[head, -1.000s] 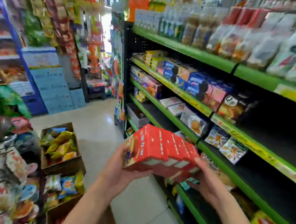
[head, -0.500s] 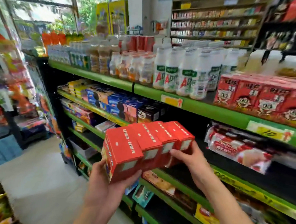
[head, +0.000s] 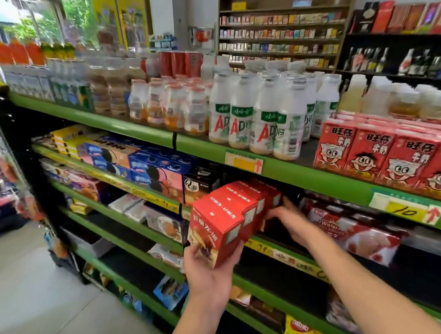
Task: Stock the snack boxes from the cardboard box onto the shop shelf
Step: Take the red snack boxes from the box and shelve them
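A row of several red snack boxes (head: 232, 212) reaches from the aisle into the second tier of the green shop shelf (head: 281, 249), between a black box and pink wafer packs. My left hand (head: 208, 272) holds the near end box from below, fingers and thumb curled round its front. My right hand (head: 289, 220) is at the far end of the row, inside the shelf, fingers against the last box; how they lie is partly hidden. The cardboard box is out of view.
White AD drink bottles (head: 264, 122) and red milk cartons (head: 387, 156) stand on the tier above. Blue biscuit boxes (head: 149, 168) and a black box (head: 198, 185) lie left of the gap, pink wafer packs (head: 355, 233) right. Lower tiers hold scattered packets. Tiled floor lies left.
The view has turned up from the floor to the shelf. Both hands have carried the row of red boxes forward, and its far end now sits in the second-tier gap.
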`<state>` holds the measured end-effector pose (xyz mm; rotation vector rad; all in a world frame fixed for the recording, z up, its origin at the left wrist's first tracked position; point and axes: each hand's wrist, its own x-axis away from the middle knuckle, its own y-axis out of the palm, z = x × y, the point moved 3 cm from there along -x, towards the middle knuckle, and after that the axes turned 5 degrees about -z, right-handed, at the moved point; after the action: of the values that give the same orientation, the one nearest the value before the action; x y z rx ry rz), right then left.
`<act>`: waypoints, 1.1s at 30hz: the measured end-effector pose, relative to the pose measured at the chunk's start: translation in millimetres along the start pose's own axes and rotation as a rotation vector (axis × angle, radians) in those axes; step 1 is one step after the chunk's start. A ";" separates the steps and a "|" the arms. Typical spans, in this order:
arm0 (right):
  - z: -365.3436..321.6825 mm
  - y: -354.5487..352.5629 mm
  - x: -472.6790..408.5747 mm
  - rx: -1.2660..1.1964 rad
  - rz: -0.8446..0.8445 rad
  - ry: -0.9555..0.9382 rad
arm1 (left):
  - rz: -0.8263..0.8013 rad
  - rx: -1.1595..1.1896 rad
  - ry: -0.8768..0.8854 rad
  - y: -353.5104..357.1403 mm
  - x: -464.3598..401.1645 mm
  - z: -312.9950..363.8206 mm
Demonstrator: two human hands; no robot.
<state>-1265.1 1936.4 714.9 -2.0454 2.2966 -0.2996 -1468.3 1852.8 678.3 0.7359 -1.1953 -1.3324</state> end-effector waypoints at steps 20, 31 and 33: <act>-51.1 54.1 4.5 0.908 0.153 -0.207 | -0.042 0.167 -0.323 -32.1 -44.8 13.2; -78.2 63.5 -0.2 0.916 0.087 -0.116 | -0.188 0.183 -0.428 -29.6 -52.0 17.2; -85.5 61.7 -9.1 0.929 0.070 -0.051 | -0.206 0.173 -0.429 -29.5 -53.8 15.0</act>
<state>-1338.7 1961.3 786.8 -1.4485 1.6700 -1.0462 -1483.2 1903.1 643.2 0.7306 -1.6254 -1.6258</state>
